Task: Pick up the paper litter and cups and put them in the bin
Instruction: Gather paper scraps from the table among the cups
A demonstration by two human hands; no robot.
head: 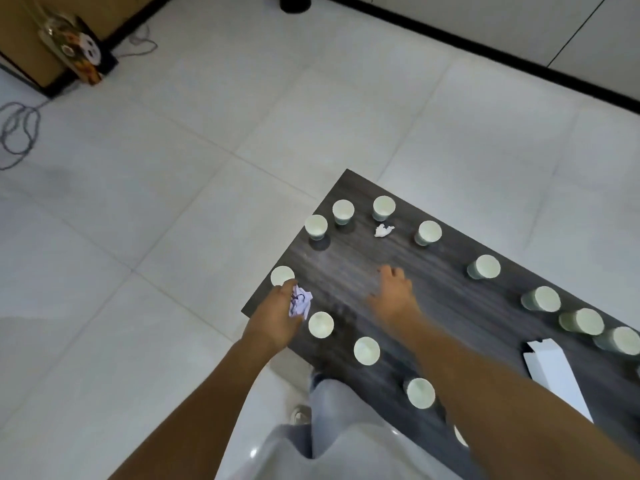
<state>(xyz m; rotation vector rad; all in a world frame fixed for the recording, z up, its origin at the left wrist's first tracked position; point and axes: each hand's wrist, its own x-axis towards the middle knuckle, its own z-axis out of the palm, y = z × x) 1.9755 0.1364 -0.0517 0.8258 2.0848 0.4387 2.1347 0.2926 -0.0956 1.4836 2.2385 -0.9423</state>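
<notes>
Left hand (275, 315) curled round a crumpled paper ball (300, 303), white with dark marks, held over the near corner of the dark wood-grain table (349, 268). Right hand (394, 291) out over bare tabletop, fingers loosely spread and blurred, holding nothing, palm down.

Second paper scrap (383, 230), small and white, lying on the table beyond the right hand's fingertips, between two of the far cups. Likely featherweight and soft; best pinched from above with fingertips, crushable with no harm done.

Paper cups, pale green with whitish insides, all seemingly empty and upright: one cup (282, 276) just past the left hand's knuckles, another cup (321, 324) just right of that hand. Probably very light, thin-walled and easily dented or tipped; best taken round the rim or pinched at the wall, perhaps nested to carry several.

Count, as far as visible: two paper wads, one held, one lying. Twelve cups clear in view, with a thirteenth sliver showing beside the right forearm and possibly more beyond the right edge; exact total hard to call.

White folded card or carton (554, 379) flat on the table right of the right forearm. Dark round object (295, 3) on the floor far ahead of both hands, possibly the bin, mostly cut off.
</notes>
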